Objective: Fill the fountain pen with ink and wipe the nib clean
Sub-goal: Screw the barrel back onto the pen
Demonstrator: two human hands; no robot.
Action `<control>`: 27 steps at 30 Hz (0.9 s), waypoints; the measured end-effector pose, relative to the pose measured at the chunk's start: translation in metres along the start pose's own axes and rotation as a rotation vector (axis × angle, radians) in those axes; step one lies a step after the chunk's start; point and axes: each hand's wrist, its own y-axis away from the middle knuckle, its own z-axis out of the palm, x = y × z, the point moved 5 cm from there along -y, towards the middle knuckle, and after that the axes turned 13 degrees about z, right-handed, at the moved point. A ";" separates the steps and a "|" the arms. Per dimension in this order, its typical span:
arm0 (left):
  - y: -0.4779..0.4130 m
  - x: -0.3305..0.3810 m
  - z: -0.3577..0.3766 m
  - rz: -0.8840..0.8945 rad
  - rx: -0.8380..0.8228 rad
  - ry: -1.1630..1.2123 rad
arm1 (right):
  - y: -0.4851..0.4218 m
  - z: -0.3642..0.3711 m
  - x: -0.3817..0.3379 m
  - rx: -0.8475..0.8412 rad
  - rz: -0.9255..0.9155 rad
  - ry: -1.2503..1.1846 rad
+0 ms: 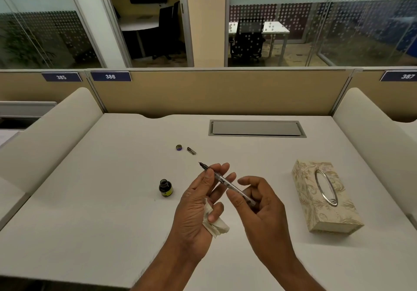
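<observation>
A clear fountain pen [223, 181] is held above the desk, its dark nib pointing up and to the left. My left hand [198, 202] pinches the pen near the nib between thumb and fingers. A crumpled white tissue [214, 224] is tucked under that hand's little finger. My right hand [259, 202] grips the rear end of the pen barrel with thumb and fingers. A small open ink bottle [165, 187] with dark ink stands on the desk left of my hands.
The bottle cap [179, 147] and a small metal pen cap [191, 151] lie farther back on the white desk [101, 200]. A patterned tissue box [325, 197] sits at the right. A grey cable hatch [256, 128] is set in the desk's back; padded dividers flank both sides.
</observation>
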 end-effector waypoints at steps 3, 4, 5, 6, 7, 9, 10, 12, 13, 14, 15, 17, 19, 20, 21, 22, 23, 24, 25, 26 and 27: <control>-0.001 0.001 -0.002 0.002 0.000 -0.001 | -0.002 0.004 0.002 -0.019 0.023 0.008; -0.002 0.001 -0.002 0.003 0.003 -0.004 | -0.004 0.004 0.004 -0.035 0.048 -0.010; -0.002 0.001 -0.003 0.004 0.005 -0.007 | -0.005 0.005 0.004 -0.042 0.069 -0.030; -0.002 0.001 -0.003 0.005 0.005 -0.008 | -0.006 0.005 0.004 -0.042 0.065 -0.033; -0.002 0.001 -0.003 0.005 0.003 -0.010 | -0.005 0.005 0.001 -0.035 0.055 -0.024; -0.003 0.001 -0.003 0.004 -0.001 -0.012 | -0.005 0.007 0.000 -0.025 0.019 0.011; -0.004 0.001 -0.003 0.002 -0.001 -0.011 | -0.005 0.008 0.000 -0.026 0.007 0.023; -0.005 0.001 -0.004 0.002 0.001 -0.010 | -0.006 0.009 0.002 -0.018 0.008 0.031; -0.005 0.001 -0.004 0.003 0.003 -0.010 | -0.006 0.009 0.001 -0.006 0.009 0.030; -0.005 0.001 -0.005 0.003 0.006 -0.006 | -0.006 0.008 0.001 0.003 0.008 0.027; -0.006 0.002 -0.005 0.002 0.008 -0.001 | -0.005 0.008 0.000 0.009 0.004 0.026; -0.007 0.001 -0.006 -0.005 0.007 0.010 | -0.004 0.008 0.000 0.009 -0.004 0.035; -0.007 0.001 -0.007 -0.013 0.007 0.015 | -0.005 0.009 0.000 0.007 0.007 0.035; -0.007 0.001 -0.007 -0.014 0.007 0.019 | -0.005 0.008 0.001 0.010 0.009 0.022; -0.007 0.001 -0.007 -0.016 0.007 0.023 | -0.005 0.008 0.000 0.013 0.015 0.012; -0.007 0.001 -0.007 -0.019 0.008 0.029 | -0.005 0.008 0.000 0.025 0.006 0.018; -0.007 0.001 -0.007 -0.021 0.009 0.035 | -0.004 0.008 0.000 0.035 -0.004 0.031; -0.007 0.001 -0.007 -0.021 0.011 0.038 | -0.003 0.008 0.000 0.044 -0.021 0.047; -0.007 0.002 -0.007 -0.020 0.013 0.039 | -0.003 0.008 -0.001 0.052 -0.033 0.059; -0.008 0.002 -0.007 -0.018 0.015 0.037 | -0.003 0.008 -0.001 0.061 -0.047 0.068; -0.008 0.001 -0.008 -0.016 0.017 0.036 | -0.002 0.008 -0.002 0.073 -0.064 0.073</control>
